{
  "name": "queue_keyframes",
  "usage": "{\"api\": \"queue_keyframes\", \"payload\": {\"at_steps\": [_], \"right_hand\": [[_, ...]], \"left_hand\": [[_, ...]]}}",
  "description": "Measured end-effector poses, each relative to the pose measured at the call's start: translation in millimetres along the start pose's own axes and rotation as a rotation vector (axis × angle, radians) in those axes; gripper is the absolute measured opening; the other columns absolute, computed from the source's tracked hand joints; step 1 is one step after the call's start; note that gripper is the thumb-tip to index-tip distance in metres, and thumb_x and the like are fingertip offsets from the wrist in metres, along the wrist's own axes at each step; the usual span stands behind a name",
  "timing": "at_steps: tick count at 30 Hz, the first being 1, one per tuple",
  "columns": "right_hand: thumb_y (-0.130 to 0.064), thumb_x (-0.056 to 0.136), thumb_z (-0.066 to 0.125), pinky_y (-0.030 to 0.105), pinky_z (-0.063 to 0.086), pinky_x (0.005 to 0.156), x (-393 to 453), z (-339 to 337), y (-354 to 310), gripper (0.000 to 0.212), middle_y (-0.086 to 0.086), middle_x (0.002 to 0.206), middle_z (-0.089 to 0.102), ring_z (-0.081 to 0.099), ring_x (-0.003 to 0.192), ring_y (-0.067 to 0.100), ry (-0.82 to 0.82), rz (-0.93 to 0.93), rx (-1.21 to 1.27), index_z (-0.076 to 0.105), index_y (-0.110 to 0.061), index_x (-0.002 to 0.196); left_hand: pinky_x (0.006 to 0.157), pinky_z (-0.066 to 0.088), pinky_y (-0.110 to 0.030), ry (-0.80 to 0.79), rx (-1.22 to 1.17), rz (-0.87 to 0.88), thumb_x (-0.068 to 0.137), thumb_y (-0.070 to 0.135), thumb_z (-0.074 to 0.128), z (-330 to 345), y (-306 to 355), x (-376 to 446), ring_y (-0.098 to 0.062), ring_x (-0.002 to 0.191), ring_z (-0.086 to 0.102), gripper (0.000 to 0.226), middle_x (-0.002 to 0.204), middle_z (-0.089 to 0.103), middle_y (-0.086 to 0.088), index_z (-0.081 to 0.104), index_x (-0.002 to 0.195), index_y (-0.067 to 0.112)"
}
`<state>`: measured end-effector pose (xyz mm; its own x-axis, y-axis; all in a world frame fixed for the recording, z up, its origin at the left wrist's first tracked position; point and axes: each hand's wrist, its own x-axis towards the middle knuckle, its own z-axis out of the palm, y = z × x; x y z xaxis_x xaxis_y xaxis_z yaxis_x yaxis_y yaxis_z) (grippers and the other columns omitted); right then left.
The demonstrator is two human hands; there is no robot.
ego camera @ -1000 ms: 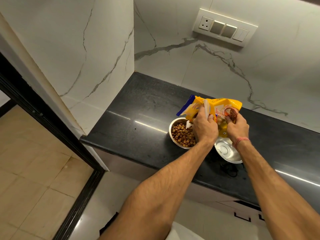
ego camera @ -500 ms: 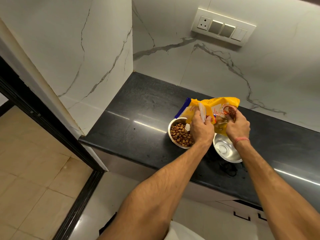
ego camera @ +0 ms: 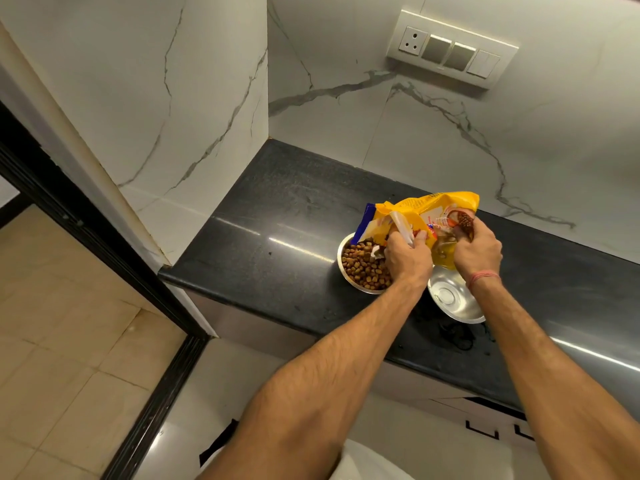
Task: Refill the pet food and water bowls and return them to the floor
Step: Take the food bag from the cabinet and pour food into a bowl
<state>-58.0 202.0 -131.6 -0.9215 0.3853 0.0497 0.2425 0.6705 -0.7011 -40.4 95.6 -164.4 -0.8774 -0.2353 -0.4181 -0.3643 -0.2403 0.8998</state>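
Observation:
A yellow pet food bag [ego camera: 415, 211] is held over two steel bowls on the black counter [ego camera: 277, 237]. My left hand [ego camera: 407, 256] grips the bag's left side near its opening. My right hand [ego camera: 478, 251] grips its right side. The left bowl [ego camera: 360, 268] holds brown kibble and sits partly under my left hand. The right bowl [ego camera: 453, 299] is bare shiny steel with no kibble in it, just below my right wrist.
White marble walls enclose the counter at the left and back, with a switch plate [ego camera: 450, 51] high on the back wall. A black door frame [ego camera: 86, 230] and tan floor tiles [ego camera: 52, 341] lie to the left, below the counter edge.
Both hands stay on the bag; it has shifted slightly and its top looks more crumpled. The bowls have not moved.

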Motion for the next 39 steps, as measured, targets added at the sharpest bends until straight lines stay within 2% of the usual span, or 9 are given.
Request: {"api": "queue_keyframes", "payload": {"at_steps": [4, 11, 18, 30, 34, 39], "right_hand": [[-0.024, 0.111, 0.058, 0.052, 0.047, 0.116, 1.3, -0.7, 2.0, 0.036, 0.006, 0.137, 0.072, 0.063, 0.131, 0.032, -0.011, 0.016, 0.041, 0.067, -0.027, 0.145], [-0.025, 0.110, 0.060, 0.052, 0.047, 0.117, 1.3, -8.5, 6.0, 0.038, 0.009, 0.139, 0.071, 0.062, 0.133, 0.033, -0.001, 0.010, 0.035, 0.065, -0.022, 0.147], [-0.027, 0.110, 0.061, 0.049, 0.047, 0.116, 2.5, -12.4, 0.5, 0.038, 0.008, 0.138, 0.072, 0.063, 0.132, 0.031, 0.013, 0.001, 0.058, 0.066, -0.021, 0.147], [-0.025, 0.109, 0.062, 0.047, 0.047, 0.115, 6.3, -7.3, -6.7, 0.037, 0.010, 0.137, 0.072, 0.064, 0.131, 0.031, 0.014, -0.014, 0.060, 0.067, -0.019, 0.145], [-0.027, 0.109, 0.062, 0.049, 0.048, 0.117, 4.6, -4.5, -6.9, 0.038, 0.009, 0.138, 0.071, 0.064, 0.131, 0.031, 0.007, -0.012, 0.073, 0.066, -0.020, 0.147], [-0.025, 0.110, 0.062, 0.046, 0.049, 0.115, 2.1, -0.1, -7.5, 0.037, 0.008, 0.136, 0.073, 0.065, 0.129, 0.028, -0.028, -0.040, 0.095, 0.067, -0.019, 0.145]], "left_hand": [[0.103, 0.060, -0.048, 0.009, -0.004, 0.010, 0.106, 0.034, 0.069, 2.9, -0.8, -0.6, -0.026, 0.115, 0.069, 0.033, 0.123, 0.070, -0.009, 0.060, 0.129, 0.013], [0.098, 0.060, -0.040, -0.005, -0.004, 0.055, 0.108, 0.032, 0.066, 8.1, 2.0, -2.9, -0.021, 0.110, 0.069, 0.030, 0.121, 0.071, -0.009, 0.063, 0.129, 0.011], [0.098, 0.060, -0.044, 0.002, 0.043, 0.129, 0.111, 0.031, 0.060, 12.1, 6.8, -1.1, -0.025, 0.112, 0.070, 0.027, 0.122, 0.072, -0.011, 0.063, 0.130, 0.011], [0.100, 0.059, -0.042, -0.012, 0.053, 0.099, 0.111, 0.033, 0.060, 3.4, 11.6, 3.5, -0.022, 0.113, 0.068, 0.030, 0.126, 0.070, -0.008, 0.062, 0.135, 0.014], [0.096, 0.059, -0.040, 0.001, 0.053, 0.100, 0.111, 0.032, 0.060, 1.5, 13.4, 5.8, -0.023, 0.114, 0.069, 0.029, 0.124, 0.070, -0.008, 0.063, 0.133, 0.014], [0.095, 0.059, -0.043, 0.075, 0.088, 0.149, 0.112, 0.032, 0.058, 1.5, 9.6, 3.7, -0.023, 0.108, 0.069, 0.026, 0.119, 0.071, -0.009, 0.065, 0.126, 0.012]]}}
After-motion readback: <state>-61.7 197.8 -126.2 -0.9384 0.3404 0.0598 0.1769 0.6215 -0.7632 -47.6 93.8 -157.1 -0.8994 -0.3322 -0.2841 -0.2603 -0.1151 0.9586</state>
